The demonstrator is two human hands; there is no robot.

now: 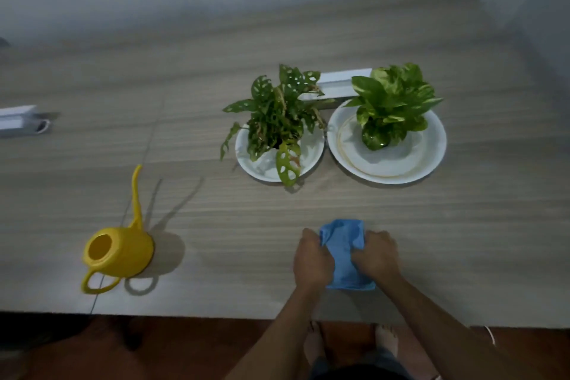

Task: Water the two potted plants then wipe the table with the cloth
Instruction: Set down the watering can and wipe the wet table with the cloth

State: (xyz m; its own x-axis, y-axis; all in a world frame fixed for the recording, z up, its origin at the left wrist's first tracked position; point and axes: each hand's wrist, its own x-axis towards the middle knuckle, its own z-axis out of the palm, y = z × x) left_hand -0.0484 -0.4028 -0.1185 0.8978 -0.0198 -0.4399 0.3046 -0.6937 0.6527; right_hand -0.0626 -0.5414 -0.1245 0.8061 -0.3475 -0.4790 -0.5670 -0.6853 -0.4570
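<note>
Head view, looking down: nearest the person, the left hand [313,259] and the right hand [377,254] sit side by side just in from the front edge of the surface [216,225]. Between them lies the blue cloth [340,244], bunched. The fingers of both hands are curled tight into it, each gripping one side of the wad, so neither hand is free.

Judging by the yellow watering can [120,251] set down upright well off to the left, the watering looks finished and wiping is the step in hand. To do it well, the person would probably flatten the cloth into a broad pad rather than push a lump, press it evenly, and work in overlapping strokes. No wet patch can be made out in this dim light.

Farther back stand the holed-leaf plant [274,114] on its small white plate [265,170] and the variegated plant [391,99] on a larger plate [431,157], their rims almost touching. A low leaf hangs past the small plate's front rim, so strokes there should stop short of it. Behind the plants lies a white box [339,83].
</note>
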